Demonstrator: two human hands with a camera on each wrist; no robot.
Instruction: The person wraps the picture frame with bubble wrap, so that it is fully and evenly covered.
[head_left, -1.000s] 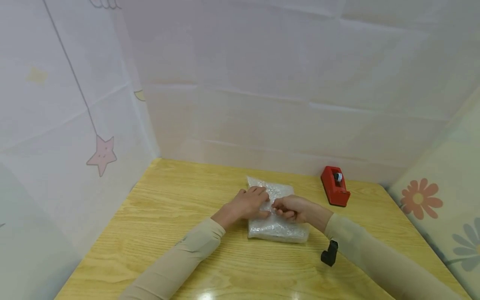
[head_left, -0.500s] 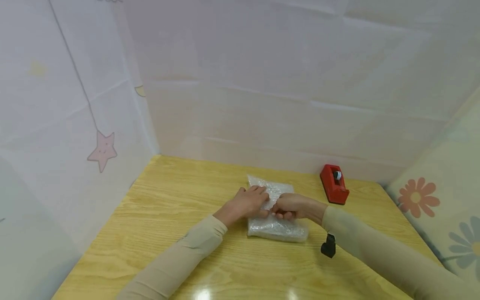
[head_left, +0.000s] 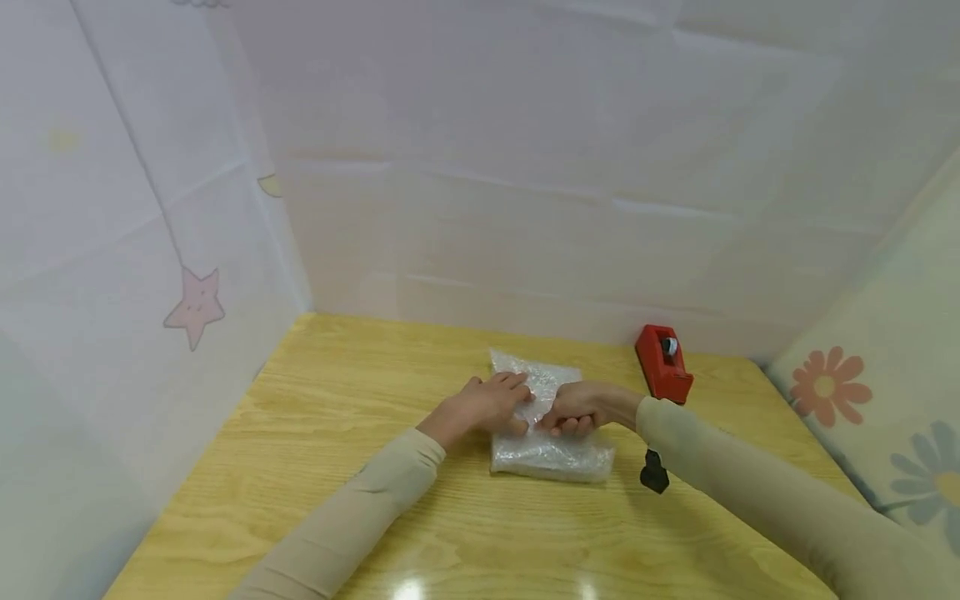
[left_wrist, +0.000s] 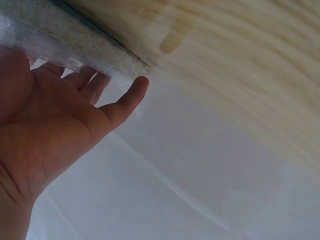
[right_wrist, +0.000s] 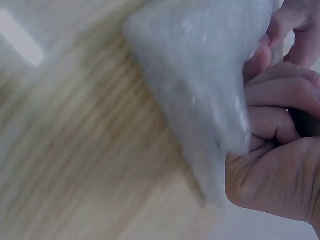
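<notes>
On the table lies a flat package wrapped in bubble wrap [head_left: 551, 460], with crinkled, shiny surfaces. My left hand [head_left: 491, 404] rests on its left part, fingers spread over the wrap. In the left wrist view the left hand [left_wrist: 65, 115] has its fingertips at the package's side, the little finger sticking out. My right hand [head_left: 573, 408] is on the middle of the package, close to the left thumb. Its fingers are curled into the palm in the right wrist view, where the right hand [right_wrist: 280, 135] shows nothing held. Its contact point on the wrap is hidden.
A red tape dispenser [head_left: 663, 364] stands at the back right of the wooden table [head_left: 337, 400]. Patterned cloth walls [head_left: 465, 208] border the table at the back and both sides. A black wrist device [head_left: 654, 472] hangs beneath the right sleeve.
The right hand has rolled over from a loose pinch to a curled fist and shifted slightly on the package. The left hand stays in place. The head view has shifted a little.
</notes>
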